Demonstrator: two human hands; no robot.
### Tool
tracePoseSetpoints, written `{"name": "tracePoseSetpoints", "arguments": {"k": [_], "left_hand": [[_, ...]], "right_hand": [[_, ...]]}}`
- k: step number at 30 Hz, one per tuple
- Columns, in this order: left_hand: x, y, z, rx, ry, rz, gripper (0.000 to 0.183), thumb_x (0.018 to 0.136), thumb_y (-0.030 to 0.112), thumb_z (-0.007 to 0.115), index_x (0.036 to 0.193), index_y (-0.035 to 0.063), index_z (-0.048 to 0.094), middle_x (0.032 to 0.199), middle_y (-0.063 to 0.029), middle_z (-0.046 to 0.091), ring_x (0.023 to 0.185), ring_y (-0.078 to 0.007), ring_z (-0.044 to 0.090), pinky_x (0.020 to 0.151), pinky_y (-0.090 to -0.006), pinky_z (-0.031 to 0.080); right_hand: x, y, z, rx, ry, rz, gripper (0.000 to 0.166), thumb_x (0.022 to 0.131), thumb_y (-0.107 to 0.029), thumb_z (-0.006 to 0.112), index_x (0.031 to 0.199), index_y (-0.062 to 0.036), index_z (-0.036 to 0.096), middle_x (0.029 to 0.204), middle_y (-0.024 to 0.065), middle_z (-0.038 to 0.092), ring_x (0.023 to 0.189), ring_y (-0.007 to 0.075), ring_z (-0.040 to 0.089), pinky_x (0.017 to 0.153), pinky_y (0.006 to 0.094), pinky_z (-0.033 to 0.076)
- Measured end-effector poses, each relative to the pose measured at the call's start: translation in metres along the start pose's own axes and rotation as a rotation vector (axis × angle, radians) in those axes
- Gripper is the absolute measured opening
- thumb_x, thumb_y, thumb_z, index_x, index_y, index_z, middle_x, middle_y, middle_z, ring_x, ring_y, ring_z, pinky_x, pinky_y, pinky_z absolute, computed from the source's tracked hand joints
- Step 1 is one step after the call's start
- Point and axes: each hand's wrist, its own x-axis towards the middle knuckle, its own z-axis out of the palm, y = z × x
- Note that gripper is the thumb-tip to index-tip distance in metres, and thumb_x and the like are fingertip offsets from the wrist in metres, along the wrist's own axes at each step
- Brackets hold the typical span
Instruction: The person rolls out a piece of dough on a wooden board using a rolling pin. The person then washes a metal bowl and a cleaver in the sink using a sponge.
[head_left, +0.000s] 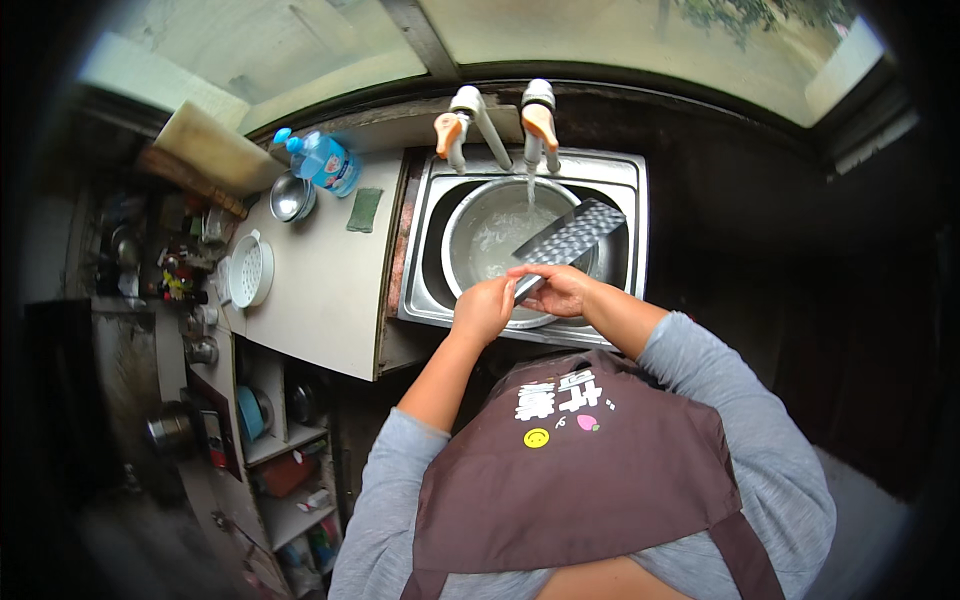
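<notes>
A cleaver with a patterned steel blade (574, 234) points up and right over a round metal basin (480, 225). My right hand (559, 291) grips its dark handle close to the blade. Against the lower end of that handle rests my left hand (486, 306), its fingers closed around it as far as they show. Water runs from the right-hand tap (538, 120) into the basin, which holds water and stands in a stainless steel sink (637, 225). Another tap (450, 135) with an orange handle is at its left.
On the counter (322, 277) at the left are a green scouring pad (364, 210), a blue detergent bottle (334, 166), metal bowls (291, 198) and a white colander (251, 270). Shelves (289, 442) with kitchen things stand below. A window frame (424, 37) runs behind the taps.
</notes>
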Motion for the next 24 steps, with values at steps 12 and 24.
{"name": "tracePoseSetpoints", "arguments": {"k": [12, 24], "left_hand": [[0.17, -0.036, 0.059, -0.553, -0.147, -0.176, 0.025, 0.089, 0.013, 0.047, 0.101, -0.0036, 0.061, 0.085, -0.013, 0.067, 0.081, -0.0188, 0.064, 0.074, -0.0296, 0.048], [0.159, 0.002, 0.044, 0.401, 0.089, 0.178, 0.034, 0.086, 0.035, 0.05, 0.069, 0.0085, 0.062, 0.063, -0.0072, 0.062, 0.062, -0.0237, 0.061, 0.068, -0.037, 0.041]], "right_hand": [[0.014, -0.094, -0.032, 0.14, 0.121, -0.61, 0.035, 0.093, -0.022, 0.048, 0.124, -0.0054, 0.047, 0.12, 0.0067, 0.055, 0.114, 0.0176, 0.05, 0.097, 0.0312, 0.037], [0.062, -0.065, 0.014, 0.504, 0.015, -0.603, 0.036, 0.091, -0.037, 0.05, 0.112, -0.0092, 0.052, 0.112, 0.0065, 0.057, 0.102, 0.0203, 0.055, 0.092, 0.0372, 0.045]]}}
